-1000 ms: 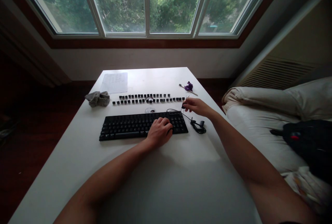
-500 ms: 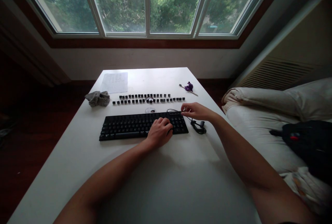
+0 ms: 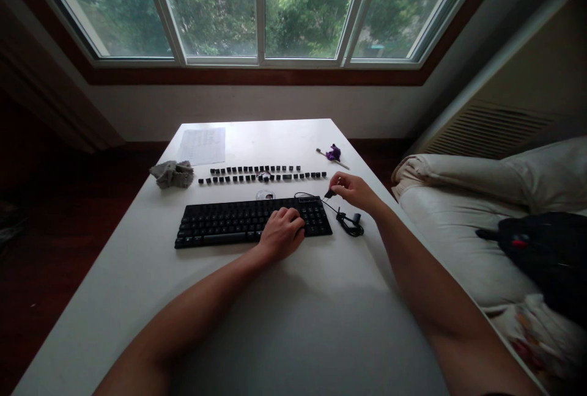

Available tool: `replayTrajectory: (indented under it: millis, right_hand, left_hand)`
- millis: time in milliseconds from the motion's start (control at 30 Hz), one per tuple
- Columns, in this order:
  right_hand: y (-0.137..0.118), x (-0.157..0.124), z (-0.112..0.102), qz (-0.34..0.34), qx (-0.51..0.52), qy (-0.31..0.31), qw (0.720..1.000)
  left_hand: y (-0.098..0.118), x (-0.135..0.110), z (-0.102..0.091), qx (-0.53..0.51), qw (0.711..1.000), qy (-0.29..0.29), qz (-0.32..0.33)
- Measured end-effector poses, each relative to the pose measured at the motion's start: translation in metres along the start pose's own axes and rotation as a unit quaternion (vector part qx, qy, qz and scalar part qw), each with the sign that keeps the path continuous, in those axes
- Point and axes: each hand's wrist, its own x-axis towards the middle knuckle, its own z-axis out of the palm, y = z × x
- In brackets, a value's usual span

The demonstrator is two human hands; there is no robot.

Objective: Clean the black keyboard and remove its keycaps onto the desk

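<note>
A black keyboard (image 3: 220, 223) lies across the white table. My left hand (image 3: 283, 231) rests on its right half, fingers loosely bent over the keys and holding nothing. Beyond the keyboard's top right corner, my right hand (image 3: 351, 190) is raised with thumb and fingers pinched together. From its fingertips sticks a small black keycap (image 3: 329, 194), clear of the keyboard; any tool inside the fingers is too small to make out. Behind the keyboard stand two rows of loose black keycaps (image 3: 235, 179). A clear round dish or lid (image 3: 265, 195) sits at the keyboard's back edge.
A coiled black cable (image 3: 352, 227) lies right of the keyboard. Farther back are a small brush (image 3: 340, 164) with a purple cloth (image 3: 334, 153), a grey cloth (image 3: 173, 174) and a printed sheet (image 3: 202, 146). A pale sofa (image 3: 440, 225) borders the table's right side.
My right hand has lifted away from the keyboard's top right corner, slightly up and to the right, and the black keycap now shows at its fingertips. My left hand stays in place.
</note>
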Motion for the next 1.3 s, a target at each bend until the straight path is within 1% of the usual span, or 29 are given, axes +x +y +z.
replayTrajectory:
  millis: [67, 133, 167, 200, 267, 367, 467, 533, 633, 733, 833, 1033, 1300]
  right_hand:
    - [0.003, 0.000, -0.001, 0.033, 0.072, -0.031, 0.996]
    - [0.006, 0.000, -0.001, 0.055, 0.150, -0.058, 0.985]
    - [0.007, 0.001, 0.000, 0.063, 0.180, -0.062, 0.980]
    - [0.009, 0.001, 0.000, 0.072, 0.202, -0.057, 0.975]
    - [0.014, 0.003, -0.001, 0.093, 0.227, -0.025, 0.969]
    - [0.020, 0.003, -0.004, 0.105, 0.242, 0.030, 0.964]
    - [0.016, 0.001, -0.005, 0.086, 0.250, 0.037, 0.964]
    - [0.008, -0.002, -0.005, 0.071, 0.256, 0.029, 0.964]
    - [-0.009, -0.007, 0.000, 0.054, 0.266, 0.002, 0.962]
    - [-0.026, -0.012, 0.007, 0.041, 0.274, -0.030, 0.960]
    - [-0.039, -0.017, 0.017, 0.036, 0.288, -0.057, 0.955]
    - [-0.056, -0.025, 0.035, 0.032, 0.309, -0.084, 0.947]
    - [-0.062, -0.028, 0.044, 0.049, 0.314, -0.088, 0.944]
  left_hand:
    - [0.000, 0.000, 0.000, -0.002, 1.000, 0.001, 0.002]
    - [-0.001, 0.000, 0.001, -0.004, 1.000, 0.002, 0.002]
    - [-0.001, 0.000, 0.001, -0.005, 1.000, 0.002, 0.002]
    - [-0.001, 0.000, 0.001, -0.005, 1.000, 0.002, 0.002]
    - [-0.001, 0.000, 0.000, -0.006, 1.000, 0.003, 0.004]
    - [0.000, 0.000, 0.000, -0.008, 1.000, 0.005, 0.005]
    - [0.000, 0.000, 0.000, -0.016, 1.000, 0.006, 0.002]
    - [0.000, 0.000, 0.001, -0.034, 0.999, 0.011, -0.008]
    - [-0.001, 0.001, 0.002, -0.097, 0.993, 0.037, -0.051]
    - [-0.003, 0.002, 0.001, -0.187, 0.975, 0.067, -0.101]
    - [-0.004, 0.003, 0.000, -0.249, 0.956, 0.088, -0.125]
    - [-0.007, 0.004, -0.001, -0.302, 0.939, 0.112, -0.121]
    - [-0.007, 0.004, -0.004, -0.306, 0.939, 0.111, -0.106]
